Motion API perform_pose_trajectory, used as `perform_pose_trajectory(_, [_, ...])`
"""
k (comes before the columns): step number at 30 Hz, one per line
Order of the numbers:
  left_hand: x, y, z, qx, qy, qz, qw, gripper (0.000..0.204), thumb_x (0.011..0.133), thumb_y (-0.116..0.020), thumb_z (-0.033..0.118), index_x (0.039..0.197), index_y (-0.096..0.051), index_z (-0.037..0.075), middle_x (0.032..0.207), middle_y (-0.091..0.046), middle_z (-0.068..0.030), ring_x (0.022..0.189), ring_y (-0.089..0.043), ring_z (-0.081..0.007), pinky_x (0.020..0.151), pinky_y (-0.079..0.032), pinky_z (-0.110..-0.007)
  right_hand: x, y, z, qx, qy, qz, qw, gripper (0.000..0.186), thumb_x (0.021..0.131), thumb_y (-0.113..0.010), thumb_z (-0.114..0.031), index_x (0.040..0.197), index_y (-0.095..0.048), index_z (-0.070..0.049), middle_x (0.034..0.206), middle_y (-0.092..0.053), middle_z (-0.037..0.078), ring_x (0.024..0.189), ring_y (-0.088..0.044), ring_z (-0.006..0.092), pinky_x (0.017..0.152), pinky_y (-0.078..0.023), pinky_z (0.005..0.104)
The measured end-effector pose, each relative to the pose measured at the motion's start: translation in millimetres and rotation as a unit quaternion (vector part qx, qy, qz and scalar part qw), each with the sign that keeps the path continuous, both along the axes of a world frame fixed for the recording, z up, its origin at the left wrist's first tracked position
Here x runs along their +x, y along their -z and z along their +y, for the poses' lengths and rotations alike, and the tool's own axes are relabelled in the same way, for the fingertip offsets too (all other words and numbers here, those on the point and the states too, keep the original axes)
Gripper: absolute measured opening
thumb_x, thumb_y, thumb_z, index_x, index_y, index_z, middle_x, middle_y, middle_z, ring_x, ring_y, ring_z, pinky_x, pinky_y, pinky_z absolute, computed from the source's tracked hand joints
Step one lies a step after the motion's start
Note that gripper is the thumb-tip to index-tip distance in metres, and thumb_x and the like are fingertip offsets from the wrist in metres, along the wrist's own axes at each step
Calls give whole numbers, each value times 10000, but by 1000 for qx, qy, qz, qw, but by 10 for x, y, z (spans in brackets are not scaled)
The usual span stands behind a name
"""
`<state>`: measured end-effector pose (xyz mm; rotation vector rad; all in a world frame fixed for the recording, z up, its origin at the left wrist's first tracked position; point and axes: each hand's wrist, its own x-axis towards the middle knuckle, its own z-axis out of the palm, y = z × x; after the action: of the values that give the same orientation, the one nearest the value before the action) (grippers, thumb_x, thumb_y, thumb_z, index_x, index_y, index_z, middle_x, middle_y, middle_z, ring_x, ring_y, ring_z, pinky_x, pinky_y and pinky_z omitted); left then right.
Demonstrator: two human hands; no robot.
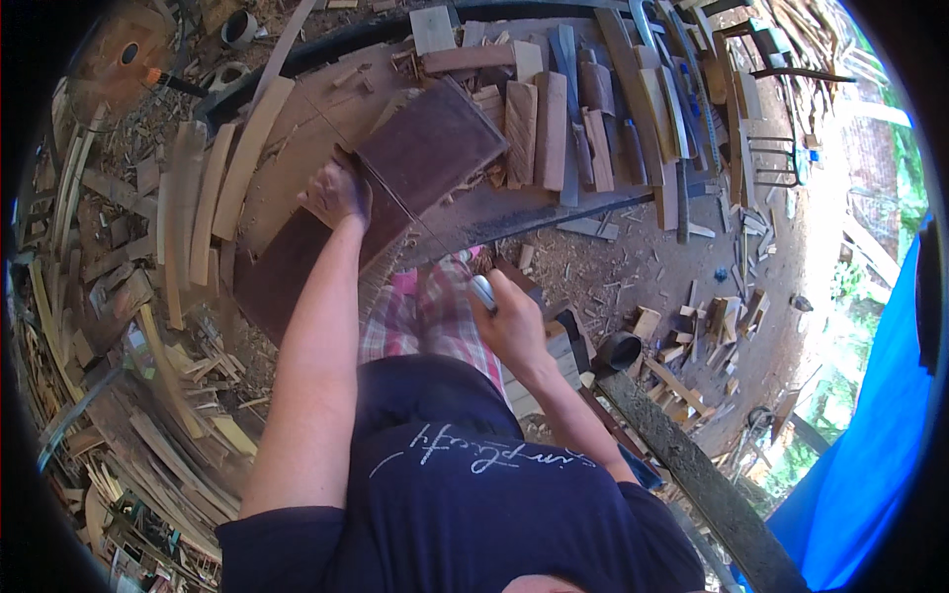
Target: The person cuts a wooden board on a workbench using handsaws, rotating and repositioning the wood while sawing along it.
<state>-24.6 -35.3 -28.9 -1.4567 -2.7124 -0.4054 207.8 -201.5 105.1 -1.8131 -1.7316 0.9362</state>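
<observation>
A wide dark brown wooden board point(435, 133) lies slanting across the low bench ahead of me. My left hand point(336, 195) presses on top of it, its fingers spread over the surface and partly blurred; a dark shape beside the wrist is hard to make out. Wrapped round a pale grey handle point(482, 291), my right hand point(514, 321) is closed in front of my lap. From this handle a thin saw blade point(397, 201), seen nearly edge-on, runs up and left across the board, close to my left hand. The blade's teeth do not show.
Wood blocks point(521, 133), files and other long tools line the bench's far right side. Curved wooden strips point(252, 153) lean at the left. Offcuts point(727, 316) and shavings litter the ground at right. A dark beam point(692, 469) and a blue tarp point(860, 474) stand at lower right.
</observation>
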Motion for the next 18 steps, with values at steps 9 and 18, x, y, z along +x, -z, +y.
perform_pose_trajectory(9, [-96, -31, 92, -50, -18, -47, 997, 526, 995, -338, 422, 817, -711, 96, 858, -701, -146, 837, -663, -352, 741, -412, -491, -61, 81, -1, 6, -33, -10, 999, 189, 872, -646, -186, 940, -527, -56, 759, -576, 191, 718, -596, 409, 624, -469, 485])
perform_pose_trajectory(18, [-115, 66, -52, -58, 35, -5, 998, 442, 975, -392, 365, 801, -704, 105, 867, -705, -122, 859, -663, -317, 765, -402, -466, -450, 193, 471, 52, -29, 31, 998, 227, 901, -621, -248, 932, -522, -46, 801, -610, 233, 760, -608, 441, 659, -472, 505])
